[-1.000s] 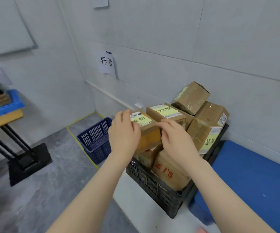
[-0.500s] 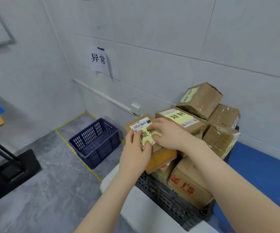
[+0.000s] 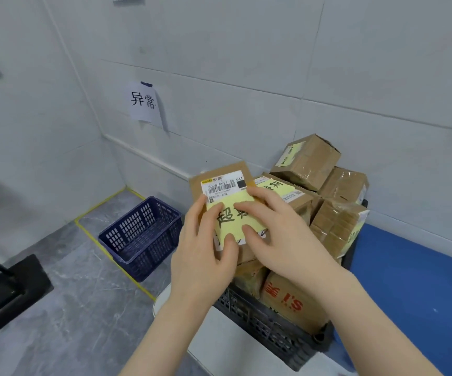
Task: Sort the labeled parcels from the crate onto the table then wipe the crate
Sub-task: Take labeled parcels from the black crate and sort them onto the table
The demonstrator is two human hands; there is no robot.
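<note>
The parcel is held up above the near left corner of the black crate, its flat cardboard face tilted towards the camera. A white barcode label sits along its top, and a yellow note with black handwriting covers the middle. The left hand grips the parcel from the lower left, fingers curled round the edge and thumb on the note. The right hand comes from the right, its fingers spread fairly straight and pressing on the note, hiding part of the writing.

Just behind lies a second box with its own yellow note, and a tilted box is perched on top of the heap. To the right a film-wrapped parcel shines, and below the hands a carton with red print leans against the crate's lattice wall. The crate stands on a white table, touching a blue surface on its right. On the grey marbled floor a dark blue slotted basket stands inside yellow tape. A paper sign hangs on the tiled wall.
</note>
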